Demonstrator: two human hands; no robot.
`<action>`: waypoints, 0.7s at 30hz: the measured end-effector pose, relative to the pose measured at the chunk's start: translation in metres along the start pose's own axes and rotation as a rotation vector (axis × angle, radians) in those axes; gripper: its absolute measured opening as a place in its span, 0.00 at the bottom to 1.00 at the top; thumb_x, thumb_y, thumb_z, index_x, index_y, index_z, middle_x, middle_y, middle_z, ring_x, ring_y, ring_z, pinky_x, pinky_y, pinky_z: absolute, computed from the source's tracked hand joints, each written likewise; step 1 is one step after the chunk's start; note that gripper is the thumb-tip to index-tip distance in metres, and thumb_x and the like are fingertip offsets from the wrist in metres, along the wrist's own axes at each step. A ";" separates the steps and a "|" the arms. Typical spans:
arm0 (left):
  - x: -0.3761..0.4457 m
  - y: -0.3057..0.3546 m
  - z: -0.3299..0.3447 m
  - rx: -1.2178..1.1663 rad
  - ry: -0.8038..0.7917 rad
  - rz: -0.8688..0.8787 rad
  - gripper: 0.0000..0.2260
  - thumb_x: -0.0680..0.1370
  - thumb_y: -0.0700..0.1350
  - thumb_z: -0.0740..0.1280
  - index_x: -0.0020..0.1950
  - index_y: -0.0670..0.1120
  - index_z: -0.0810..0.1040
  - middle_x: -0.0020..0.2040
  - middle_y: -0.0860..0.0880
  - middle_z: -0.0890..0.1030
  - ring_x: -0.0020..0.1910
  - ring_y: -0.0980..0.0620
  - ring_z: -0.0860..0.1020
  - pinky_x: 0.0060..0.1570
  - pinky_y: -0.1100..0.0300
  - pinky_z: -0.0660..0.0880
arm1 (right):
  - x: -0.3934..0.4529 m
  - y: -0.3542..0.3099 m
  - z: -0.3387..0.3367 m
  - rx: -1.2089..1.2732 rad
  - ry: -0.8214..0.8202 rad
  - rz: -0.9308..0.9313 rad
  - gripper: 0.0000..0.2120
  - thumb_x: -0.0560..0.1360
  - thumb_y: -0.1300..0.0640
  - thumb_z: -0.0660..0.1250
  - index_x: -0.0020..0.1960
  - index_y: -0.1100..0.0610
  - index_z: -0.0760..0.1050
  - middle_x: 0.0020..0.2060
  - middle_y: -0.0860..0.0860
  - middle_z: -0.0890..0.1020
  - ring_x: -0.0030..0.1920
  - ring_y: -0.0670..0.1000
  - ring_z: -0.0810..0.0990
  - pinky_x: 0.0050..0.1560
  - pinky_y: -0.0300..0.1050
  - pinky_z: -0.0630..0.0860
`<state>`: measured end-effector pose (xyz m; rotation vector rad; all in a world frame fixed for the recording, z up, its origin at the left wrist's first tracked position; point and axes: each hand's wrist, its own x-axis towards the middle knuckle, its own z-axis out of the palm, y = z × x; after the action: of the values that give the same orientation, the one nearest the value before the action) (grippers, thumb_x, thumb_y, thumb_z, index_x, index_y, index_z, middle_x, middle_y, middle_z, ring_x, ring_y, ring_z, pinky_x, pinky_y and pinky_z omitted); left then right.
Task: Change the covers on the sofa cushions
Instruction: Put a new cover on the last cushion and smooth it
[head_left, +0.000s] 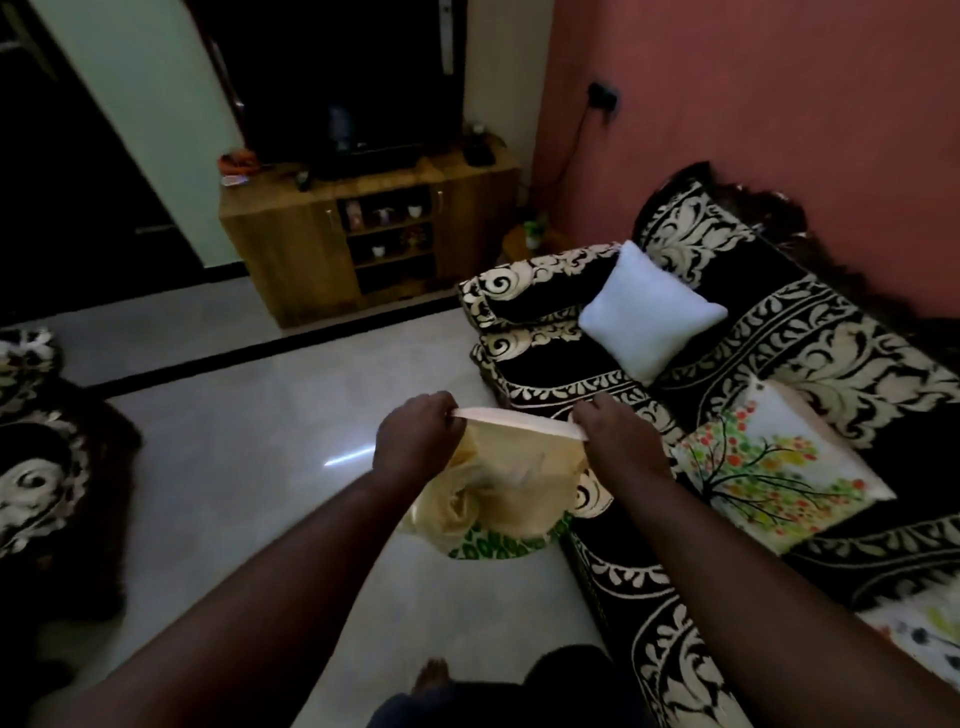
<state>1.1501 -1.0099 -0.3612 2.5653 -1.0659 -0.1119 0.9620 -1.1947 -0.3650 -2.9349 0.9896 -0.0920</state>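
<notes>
A pale, glossy tiled floor (249, 441) fills the middle of the room, crossed by a dark stripe. Along the pink wall (753, 104) runs the sofa (810, 358), draped in thick black fabric with cream scrollwork and leaf borders; its seat is long and flat, its edges softly rounded. A chair (36, 467) in the same fabric sits at the left edge. Across the room stands a boxy wood-grain cabinet (291, 249) with open shelves of small cups and trinkets, and on it a dark flat TV (337, 73).

On the sofa lie two square cushions. The bare cushion (649, 312) is plain white, plump, with pointed corners, resting tilted toward the far end. The covered cushion (774, 467) lies nearer, flat on the seat, smooth white cloth printed with a black-branched tree and red, green and yellow leaves.

The cover (498, 483) hangs in the air between both hands, just beside the sofa's front edge and above the floor. It is thin, shiny cream cloth, crumpled into soft folds, with a green leafy print at its lower edge. The left hand (418, 434) and right hand (613, 431) each pinch one end of its upper hem, fingers curled tight, stretching it into a taut pale band.
</notes>
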 end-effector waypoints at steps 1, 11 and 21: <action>0.026 0.004 0.002 0.020 0.003 0.012 0.09 0.78 0.54 0.64 0.54 0.52 0.80 0.48 0.49 0.82 0.47 0.46 0.80 0.40 0.56 0.71 | 0.015 0.014 0.005 0.006 -0.019 0.096 0.07 0.75 0.57 0.65 0.52 0.50 0.74 0.50 0.53 0.77 0.51 0.59 0.80 0.41 0.49 0.74; 0.210 0.041 0.062 -1.064 -0.114 -0.718 0.05 0.78 0.38 0.65 0.45 0.41 0.81 0.43 0.38 0.83 0.38 0.40 0.83 0.36 0.50 0.82 | 0.168 0.092 0.062 0.982 -0.041 0.815 0.09 0.76 0.60 0.61 0.49 0.59 0.80 0.50 0.60 0.84 0.47 0.59 0.80 0.46 0.49 0.75; 0.359 0.041 0.097 0.020 -0.187 0.011 0.15 0.80 0.62 0.62 0.48 0.50 0.76 0.39 0.51 0.78 0.41 0.45 0.79 0.35 0.55 0.71 | 0.312 0.125 0.078 0.376 -0.162 0.397 0.16 0.79 0.42 0.65 0.51 0.56 0.73 0.49 0.58 0.82 0.52 0.62 0.80 0.44 0.51 0.73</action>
<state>1.3583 -1.3161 -0.4147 2.6069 -1.1519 -0.3462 1.1398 -1.4819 -0.4372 -2.3267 1.3345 -0.0214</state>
